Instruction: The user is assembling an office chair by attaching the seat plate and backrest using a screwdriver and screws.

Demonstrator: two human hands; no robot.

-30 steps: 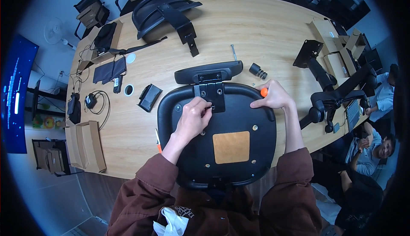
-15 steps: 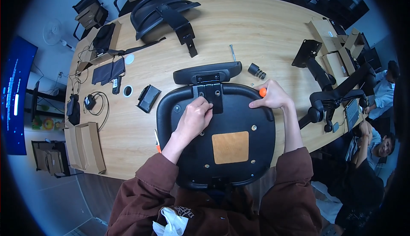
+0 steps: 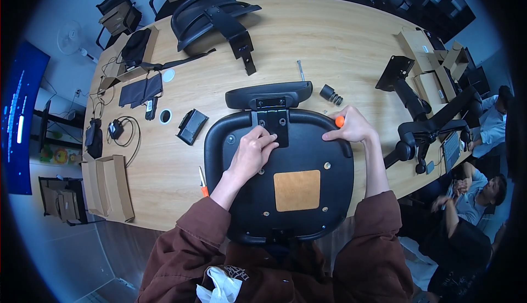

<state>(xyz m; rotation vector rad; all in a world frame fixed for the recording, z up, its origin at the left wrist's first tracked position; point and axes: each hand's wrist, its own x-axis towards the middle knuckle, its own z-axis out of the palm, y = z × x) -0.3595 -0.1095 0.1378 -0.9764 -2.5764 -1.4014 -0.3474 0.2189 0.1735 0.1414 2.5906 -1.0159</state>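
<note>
A black chair seat (image 3: 299,155) lies underside up at the table's near edge, with a tan square label (image 3: 297,191) and several metal screw holes. At its far edge a black armrest (image 3: 269,95) is set against it, its flat metal bracket (image 3: 280,134) lying over the seat's underside. My left hand (image 3: 250,152) is closed, fingertips pinched at the bracket by a hole; whatever they hold is too small to make out. Curled at the seat's far right corner, my right hand (image 3: 354,125) holds an orange-ended tool (image 3: 340,121), its thumb resting on the seat.
A bolt (image 3: 300,70) and a black cylinder with a spring (image 3: 331,94) lie beyond the seat. A black backrest (image 3: 211,20) is at the far left, a black chair base (image 3: 433,124) at right. An orange-handled tool (image 3: 204,188) sits left. Two people sit at right.
My left fingertips have shifted slightly on the bracket. The right hand keeps its place. The whole view has drifted a little, and a person at the right has moved their arms.
</note>
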